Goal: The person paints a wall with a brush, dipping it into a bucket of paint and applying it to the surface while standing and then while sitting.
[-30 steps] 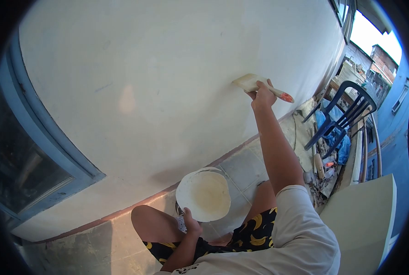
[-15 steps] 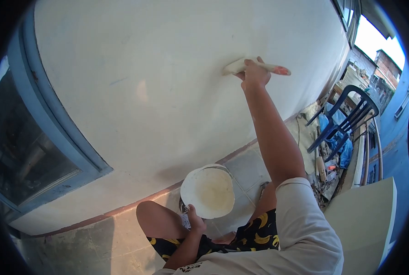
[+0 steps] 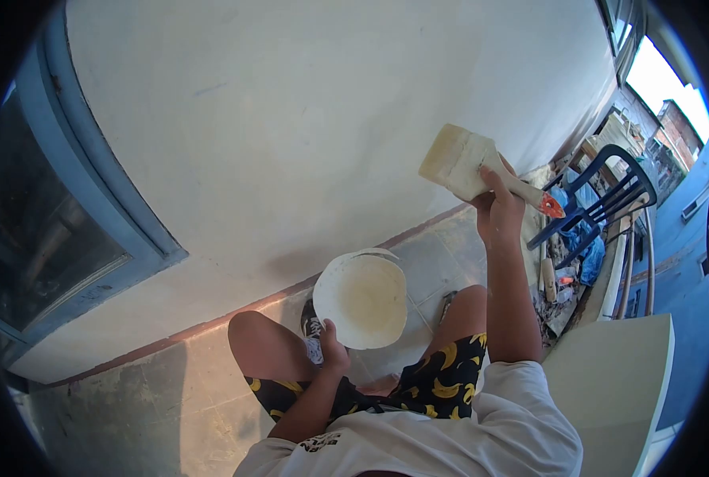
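Observation:
A wide paintbrush (image 3: pixel 459 159) with pale, paint-coated bristles and a red-tipped handle is gripped in my right hand (image 3: pixel 499 199). The brush is raised to the right, and its bristles look apart from the white wall (image 3: pixel 291 143). Low in the middle, my left hand (image 3: pixel 333 347) grips the near rim of a white bucket (image 3: pixel 322 298), thumb over the edge. Cream-coloured paint (image 3: pixel 370 300) shows inside the bucket. My left fingers are partly hidden beneath the rim.
A blue-framed window (image 3: pixel 143 246) is on the left. At right stand a dark blue plastic chair (image 3: pixel 609 199), blue plastic sheeting (image 3: pixel 585 246) and assorted debris. A pale panel (image 3: pixel 609 381) stands close on my right. Tiled floor (image 3: pixel 434 270) runs along the wall base.
My right hand has drawn the paintbrush back from the wall, down and to the right, turning its broad face into view. The bucket, still in my left hand, sits slightly higher in view.

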Tool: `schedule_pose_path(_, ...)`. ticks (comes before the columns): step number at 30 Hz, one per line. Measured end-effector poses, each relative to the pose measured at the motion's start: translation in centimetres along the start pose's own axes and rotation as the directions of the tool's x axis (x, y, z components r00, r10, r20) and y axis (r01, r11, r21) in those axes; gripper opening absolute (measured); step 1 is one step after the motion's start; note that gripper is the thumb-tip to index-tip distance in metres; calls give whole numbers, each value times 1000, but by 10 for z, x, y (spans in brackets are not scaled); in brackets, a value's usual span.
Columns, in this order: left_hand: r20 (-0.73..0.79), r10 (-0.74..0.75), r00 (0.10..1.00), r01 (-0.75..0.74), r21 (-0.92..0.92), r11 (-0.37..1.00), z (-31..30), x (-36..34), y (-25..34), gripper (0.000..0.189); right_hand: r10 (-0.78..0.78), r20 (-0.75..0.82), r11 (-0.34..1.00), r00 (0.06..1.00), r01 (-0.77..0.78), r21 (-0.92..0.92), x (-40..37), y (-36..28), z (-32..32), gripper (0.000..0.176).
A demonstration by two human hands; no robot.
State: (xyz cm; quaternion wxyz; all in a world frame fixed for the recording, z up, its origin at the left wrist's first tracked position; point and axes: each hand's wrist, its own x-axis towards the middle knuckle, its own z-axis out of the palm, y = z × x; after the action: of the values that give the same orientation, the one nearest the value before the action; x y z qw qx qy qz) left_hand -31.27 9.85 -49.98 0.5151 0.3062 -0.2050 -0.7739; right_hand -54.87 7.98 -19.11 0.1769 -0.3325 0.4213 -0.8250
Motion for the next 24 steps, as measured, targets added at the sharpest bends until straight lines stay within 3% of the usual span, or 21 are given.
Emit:
schedule_pose_path(2,57,52,997,-53,29,998,11,-2,11,57,162,10,985,987,-161,-70,-23,10,-18,57)
schedule_pose_path(5,137,117,984,-130,89,988,25,-5,29,59,305,227,915,925,-218,-340,-59,11,-26,46)
schedule_pose_path(7,210,156,965,-195,183,963,27,-4,35,60,487,319,752,813,-205,-627,-71,9,-21,45)
schedule_pose_path(11,225,217,950,-256,165,952,55,-13,45,58,583,346,587,735,-86,-805,-74,20,-5,41)
schedule_pose_path(12,232,216,949,-257,167,952,56,-13,43,58,515,443,638,734,16,-769,-73,27,-5,40)
schedule_pose_path(13,241,231,942,-279,186,942,57,-12,40,63,508,441,640,740,18,-768,-72,34,-4,40)
schedule_pose_path(15,254,244,936,-298,204,932,59,-13,39,69,430,573,604,698,250,-757,-72,44,1,39)
schedule_pose_path(19,261,234,937,-283,171,944,70,-20,38,68,472,528,522,706,259,-813,-75,57,-3,38)
schedule_pose_path(24,297,239,924,-300,180,937,68,-23,31,64,514,478,522,712,183,-833,-80,69,-16,38)
